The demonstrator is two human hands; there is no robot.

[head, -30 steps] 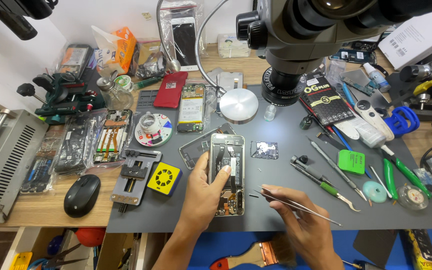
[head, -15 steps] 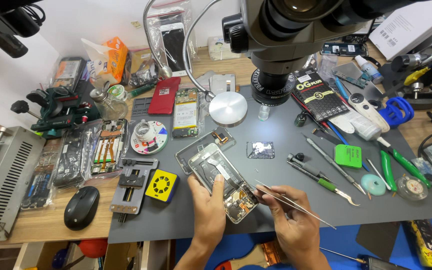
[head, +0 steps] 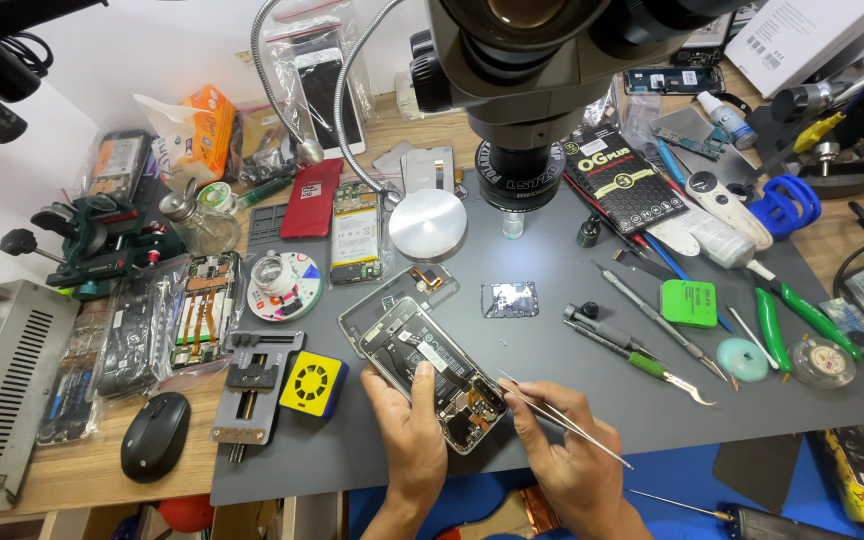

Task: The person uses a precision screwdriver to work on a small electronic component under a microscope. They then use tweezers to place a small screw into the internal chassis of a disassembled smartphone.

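The opened black smartphone with exposed boards [head: 432,372] now lies slanted on the grey surface [head: 592,400]; the left hand [head: 414,432] presses it flat, and the right hand [head: 564,448] pinches thin metal tweezers [head: 564,420] beside its lower edge.

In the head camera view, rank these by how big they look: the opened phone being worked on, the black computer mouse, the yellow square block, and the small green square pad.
Largest to smallest as they appear:
1. Opened phone with exposed circuitry, under the left hand
2. Black computer mouse
3. Yellow square block and green square pad: these look about alike, so I won't rank them.
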